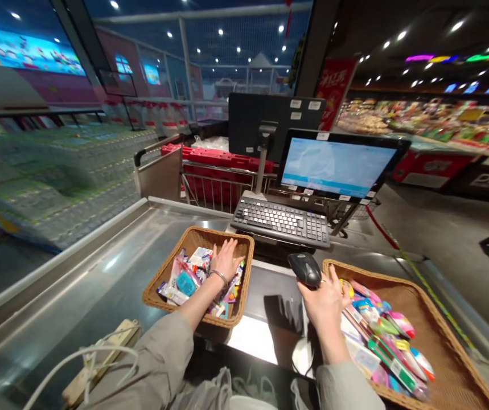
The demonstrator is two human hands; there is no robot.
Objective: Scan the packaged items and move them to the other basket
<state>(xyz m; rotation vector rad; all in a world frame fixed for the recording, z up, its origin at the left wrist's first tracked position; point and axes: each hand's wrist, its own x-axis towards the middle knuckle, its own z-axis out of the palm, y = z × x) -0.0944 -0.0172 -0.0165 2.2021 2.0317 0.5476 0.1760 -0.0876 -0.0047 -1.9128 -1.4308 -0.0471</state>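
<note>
Right hand (325, 302) tight around scanner (305, 269)

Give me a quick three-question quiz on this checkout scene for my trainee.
1. True or false: the right hand grips a black scanner.
2. Where is the left hand? A) on a keyboard B) in the left wicker basket, fingers spread over small packets C) flat on a screen
3. How many wicker baskets stand on the steel counter?

Key: 1 true. 2 B. 3 two; the other is the right wicker basket, also holding colourful packets.
</note>
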